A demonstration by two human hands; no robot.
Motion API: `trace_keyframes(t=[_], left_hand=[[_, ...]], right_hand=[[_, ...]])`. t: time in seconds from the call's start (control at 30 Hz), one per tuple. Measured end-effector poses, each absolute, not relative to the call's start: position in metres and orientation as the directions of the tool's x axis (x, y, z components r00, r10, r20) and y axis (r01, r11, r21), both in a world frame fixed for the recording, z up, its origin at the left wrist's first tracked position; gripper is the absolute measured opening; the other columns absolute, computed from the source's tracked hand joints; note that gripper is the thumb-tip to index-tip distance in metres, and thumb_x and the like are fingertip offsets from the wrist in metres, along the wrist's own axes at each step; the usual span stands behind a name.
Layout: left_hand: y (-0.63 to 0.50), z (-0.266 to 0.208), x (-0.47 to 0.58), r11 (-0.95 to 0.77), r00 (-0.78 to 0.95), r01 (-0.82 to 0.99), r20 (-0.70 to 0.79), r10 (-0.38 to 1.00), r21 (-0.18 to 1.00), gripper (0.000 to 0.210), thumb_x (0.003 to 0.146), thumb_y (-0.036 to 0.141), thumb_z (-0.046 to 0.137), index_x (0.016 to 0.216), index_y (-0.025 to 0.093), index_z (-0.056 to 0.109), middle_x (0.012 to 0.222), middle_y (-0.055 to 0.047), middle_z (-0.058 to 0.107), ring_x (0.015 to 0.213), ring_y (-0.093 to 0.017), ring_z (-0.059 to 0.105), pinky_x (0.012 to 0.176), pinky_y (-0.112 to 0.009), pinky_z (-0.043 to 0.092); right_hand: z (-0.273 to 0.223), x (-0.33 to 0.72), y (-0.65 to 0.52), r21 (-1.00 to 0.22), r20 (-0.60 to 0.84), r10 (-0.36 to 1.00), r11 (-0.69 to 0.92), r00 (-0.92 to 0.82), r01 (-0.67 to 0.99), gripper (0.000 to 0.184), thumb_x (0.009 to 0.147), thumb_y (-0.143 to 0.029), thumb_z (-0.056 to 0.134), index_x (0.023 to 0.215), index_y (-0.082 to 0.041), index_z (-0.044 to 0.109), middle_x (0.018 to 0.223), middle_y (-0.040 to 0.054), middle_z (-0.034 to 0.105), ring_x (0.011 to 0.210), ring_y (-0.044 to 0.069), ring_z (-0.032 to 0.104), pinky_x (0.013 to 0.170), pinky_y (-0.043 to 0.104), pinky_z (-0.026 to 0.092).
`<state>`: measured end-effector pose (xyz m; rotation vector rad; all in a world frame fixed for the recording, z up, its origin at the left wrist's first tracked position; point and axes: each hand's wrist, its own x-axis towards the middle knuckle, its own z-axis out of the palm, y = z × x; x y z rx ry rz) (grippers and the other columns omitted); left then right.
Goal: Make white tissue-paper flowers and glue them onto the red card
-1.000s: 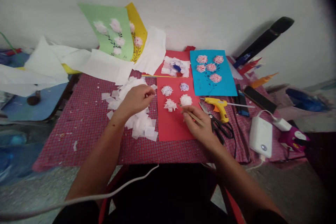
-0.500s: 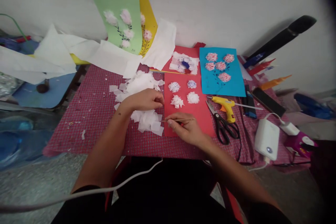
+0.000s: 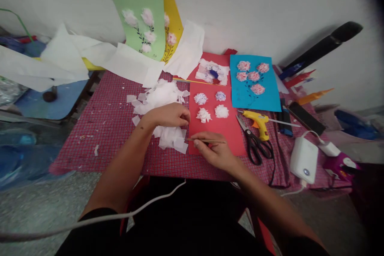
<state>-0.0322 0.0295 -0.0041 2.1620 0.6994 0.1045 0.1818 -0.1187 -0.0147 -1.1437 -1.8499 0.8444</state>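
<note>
Stick: a thin wooden stick (image 3: pixel 208 141) is held in the right hand (image 3: pixel 213 153), over the near part of the red sheet (image 3: pixel 223 128). Its long axis is laid almost level across the view, left to right, with the free end pointed right toward the scissors (image 3: pixel 253 141) and the other end at the fingertips.
Right hand: the fingers are closed narrowly on the stick, pinched near its left end; the hand is rested at the sheet's near edge.
Left hand: the left hand (image 3: pixel 169 115) is laid on the pile of white tissue squares (image 3: pixel 163 100), with the fingertips drawn together at the border of the red sheet. Whether a square is pinched between them cannot be told.
Red sheet: four small tissue flowers (image 3: pixel 211 106) are set on it in two rows, beyond the stick and apart from it.
Around: a yellow glue gun (image 3: pixel 256 121) is laid just right of the scissors, and a blue card (image 3: pixel 253 82) with pink flowers is placed behind it, all on the red checked cloth (image 3: pixel 105 128).
Change: compared with half a second before, the stick is seen barely shifted, a little nearer the sheet's near edge, with its direction unchanged. A second before, it was angled up-left toward the flowers, and the right hand was placed farther right.
</note>
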Motion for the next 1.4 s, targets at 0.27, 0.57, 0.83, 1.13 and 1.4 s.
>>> trace_keyframes(t=[0.27,0.57,0.83,1.13,1.4], left_hand=[[0.027,0.001,-0.030,-0.494,0.789,0.470,-0.098,0.606,0.731,0.020,0.081,0.022,0.057,0.085,0.022,0.077,0.080,0.000,0.076,0.070,-0.015,0.063,0.066,-0.027,0.045],[0.028,0.002,-0.025,-0.347,0.241,0.446,0.262,0.934,0.825,0.023,0.091,0.028,0.061,0.103,0.018,0.077,0.086,-0.003,0.076,0.072,-0.014,0.063,0.067,-0.028,0.048],[0.025,0.000,-0.021,-0.341,0.320,0.422,0.214,0.923,0.840,0.021,0.091,0.028,0.063,0.102,0.017,0.077,0.088,-0.003,0.077,0.073,-0.014,0.063,0.070,-0.029,0.049],[0.022,0.002,-0.020,-0.079,0.749,0.163,-0.072,0.659,0.983,0.037,0.099,0.052,0.062,0.103,0.017,0.077,0.100,-0.009,0.078,0.081,-0.017,0.071,0.073,-0.028,0.056],[0.011,-0.009,0.000,0.094,0.718,0.081,-0.123,0.686,0.992,0.018,0.083,0.031,0.079,0.092,0.017,0.074,0.082,-0.003,0.073,0.067,-0.011,0.065,0.065,-0.024,0.053]], right_hand=[[-0.031,0.180,-0.119,-0.756,0.277,0.882,0.445,-0.380,0.480,0.031,0.101,-0.021,0.050,0.126,-0.023,0.069,0.095,0.0057,0.079,0.067,0.018,0.069,0.063,0.030,0.056],[-0.041,0.140,-0.116,-0.422,0.102,0.901,0.422,-0.421,0.802,0.016,0.099,-0.019,0.054,0.112,-0.017,0.064,0.097,0.0127,0.075,0.080,0.025,0.068,0.067,0.033,0.047],[-0.038,0.156,-0.119,-0.681,0.179,0.926,0.360,-0.332,0.638,0.006,0.095,-0.019,0.057,0.093,-0.023,0.053,0.082,0.0033,0.068,0.069,0.018,0.062,0.064,0.029,0.043],[-0.029,0.178,-0.099,-0.917,0.262,0.964,0.236,0.040,0.323,0.016,0.093,-0.030,0.068,0.095,-0.025,0.053,0.081,-0.0026,0.061,0.068,0.015,0.058,0.065,0.029,0.048],[-0.023,0.188,-0.084,-0.918,0.303,0.945,0.255,0.123,0.305,0.016,0.093,-0.030,0.069,0.095,-0.025,0.055,0.084,-0.0006,0.064,0.072,0.016,0.061,0.067,0.030,0.051]])
